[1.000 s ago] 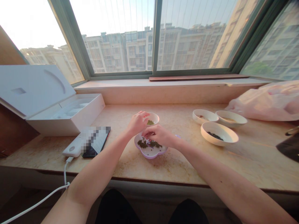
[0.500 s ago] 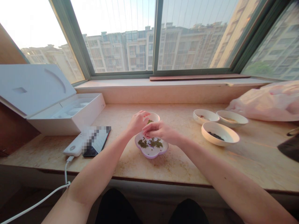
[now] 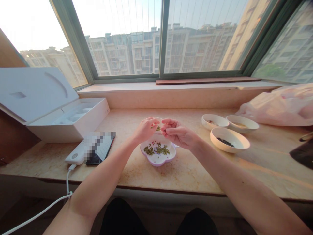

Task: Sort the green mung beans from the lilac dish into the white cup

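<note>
Head view: left hand [image 3: 145, 130] and right hand [image 3: 179, 133], fingers curled, any pinch unclear, flank a small bowl [image 3: 158, 132] behind a lilac dish [image 3: 158, 164]; both contain green beans [image 3: 162, 149], which a slack grip or nudged rim could scatter across the counter [image 3: 186, 173].

The right hand [image 3: 179, 133] leaves the purple bowl [image 3: 158, 163]

One second ago it was low over the green beans [image 3: 162, 149]. Now it is higher, at the right side of the small white bowl [image 3: 159, 120]. The back of the purple bowl, covered before, now shows some reddish bits [image 3: 153, 143].
</note>
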A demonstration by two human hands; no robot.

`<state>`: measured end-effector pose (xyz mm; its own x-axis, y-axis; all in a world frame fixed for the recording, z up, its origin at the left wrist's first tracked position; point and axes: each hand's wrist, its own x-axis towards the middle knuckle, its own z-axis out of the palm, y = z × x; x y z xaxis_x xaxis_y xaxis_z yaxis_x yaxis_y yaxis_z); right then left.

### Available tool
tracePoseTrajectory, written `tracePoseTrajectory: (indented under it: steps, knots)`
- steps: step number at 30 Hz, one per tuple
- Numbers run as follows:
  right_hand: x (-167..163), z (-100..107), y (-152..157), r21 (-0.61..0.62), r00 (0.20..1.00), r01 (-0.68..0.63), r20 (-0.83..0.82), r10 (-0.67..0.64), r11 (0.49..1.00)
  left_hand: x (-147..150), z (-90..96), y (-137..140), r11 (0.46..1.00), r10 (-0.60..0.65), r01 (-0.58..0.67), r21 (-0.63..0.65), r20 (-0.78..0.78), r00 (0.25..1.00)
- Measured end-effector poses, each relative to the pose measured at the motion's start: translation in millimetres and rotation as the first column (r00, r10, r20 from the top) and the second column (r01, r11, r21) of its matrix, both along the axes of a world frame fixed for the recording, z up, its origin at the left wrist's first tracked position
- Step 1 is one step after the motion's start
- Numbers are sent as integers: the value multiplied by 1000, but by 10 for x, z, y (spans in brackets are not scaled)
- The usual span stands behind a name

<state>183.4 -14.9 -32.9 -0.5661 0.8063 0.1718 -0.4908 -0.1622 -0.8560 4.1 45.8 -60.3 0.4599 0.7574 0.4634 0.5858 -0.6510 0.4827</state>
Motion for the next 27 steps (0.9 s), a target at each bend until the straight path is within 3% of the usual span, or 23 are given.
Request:
tracePoseTrajectory:
  steps: [4, 8, 13, 16, 23, 27]
  knots:
    - [11, 13, -3, -20, 1000, -7, -13, 7, 1000, -7, 21, -20, 993, -121, 120, -13, -21, 992]
    - [20, 5, 4, -9, 998, -27, -49, 27, 1000, -15, 70, -75, 984, -162, 161, -74, -17, 987]
    - [30, -20, 28, 16, 998, -27, -60, 28, 1000, 3, 55, -138, 922, -328, 320, -216, -2, 945]
    - [40, -40, 44, 22, 999, -9, -33, 10, 1000, 16, 28, -166, 908, -382, 353, -228, -101, 919]
    - [22, -65, 77, 66, 980, 172, 91, -177, 983, 42, 96, -326, 900, -435, 392, -189, -382, 815]
    - [-24, -111, 161, 229, 901, 327, 218, -376, 917, 80, 96, -363, 890, -456, 383, -249, -445, 771]
